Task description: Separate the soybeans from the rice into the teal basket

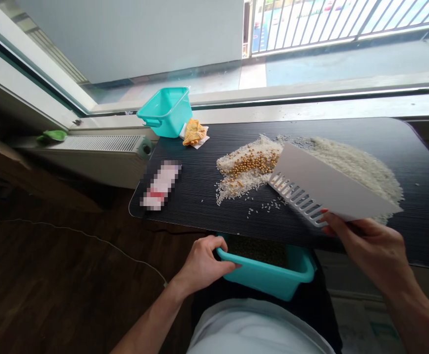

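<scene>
My left hand is closed on the near-left rim of a teal plastic bin, which sits at my lap below the table edge. Dark green grains show inside the bin. In my right hand is a white slotted plastic panel, tilted over the table and gripped by its near edge. The panel's slotted side faces a heap of white rice mixed with round yellow beans. Behind it, a larger mound of white rice is partly covered by the panel.
On the dark table, a phone-like item, blurred out, lies at the left. A second teal bin stands at the back-left corner, beside a crumpled yellow cloth or snack on white paper. A radiator and a window border the table.
</scene>
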`<action>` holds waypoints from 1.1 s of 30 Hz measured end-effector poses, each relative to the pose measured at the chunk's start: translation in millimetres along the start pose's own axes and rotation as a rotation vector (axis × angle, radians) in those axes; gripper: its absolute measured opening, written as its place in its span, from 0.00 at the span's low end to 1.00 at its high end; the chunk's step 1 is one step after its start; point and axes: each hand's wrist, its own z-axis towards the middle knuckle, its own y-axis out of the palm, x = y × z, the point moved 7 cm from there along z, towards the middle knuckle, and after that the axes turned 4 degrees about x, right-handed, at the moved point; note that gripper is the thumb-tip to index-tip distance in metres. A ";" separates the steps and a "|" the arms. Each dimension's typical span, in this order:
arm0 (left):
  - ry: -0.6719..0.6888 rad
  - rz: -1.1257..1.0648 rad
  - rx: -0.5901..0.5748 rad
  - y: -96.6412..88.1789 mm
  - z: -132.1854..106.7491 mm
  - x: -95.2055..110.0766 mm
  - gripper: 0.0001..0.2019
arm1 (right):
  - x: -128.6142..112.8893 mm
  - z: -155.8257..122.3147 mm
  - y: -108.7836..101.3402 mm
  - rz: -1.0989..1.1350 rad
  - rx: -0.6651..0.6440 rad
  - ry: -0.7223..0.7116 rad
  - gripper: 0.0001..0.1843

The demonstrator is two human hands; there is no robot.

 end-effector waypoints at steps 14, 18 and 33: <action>-0.014 0.027 -0.049 9.4 3.3 10.2 0.12 | -9.1 11.1 -27.5 -0.049 0.059 0.000 0.16; -0.011 0.018 -0.046 10.3 3.0 8.9 0.12 | -12.9 10.6 -25.1 -0.035 0.064 -0.042 0.16; 0.007 0.008 -0.017 8.2 1.5 6.0 0.12 | -3.5 8.9 -38.0 -0.097 0.063 -0.005 0.20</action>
